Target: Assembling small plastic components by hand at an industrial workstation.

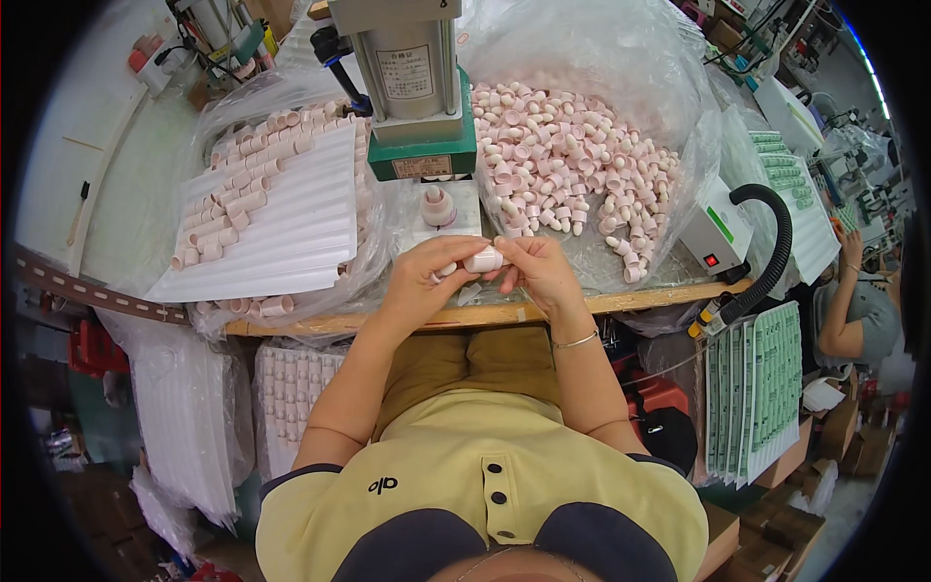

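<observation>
Above the table's front edge, my left hand [425,276] and my right hand [539,272] meet with fingers closed on a small pale pink plastic cap [483,260]. A whitish rounded piece [444,273] also shows between the fingers of my left hand; how it is gripped is partly hidden. Just beyond my hands, another pink part [438,207] stands upright on the light base of a bench press [423,145]. The press's green block hangs over that part, apart from it.
Right of the press lies a heap of pink and white parts [562,160] on clear plastic. On the left, a white ribbed sheet [310,209] carries rows of pink cups [228,218]. A white box with a black hose [776,233] stands at right. Another person [858,310] sits farther right.
</observation>
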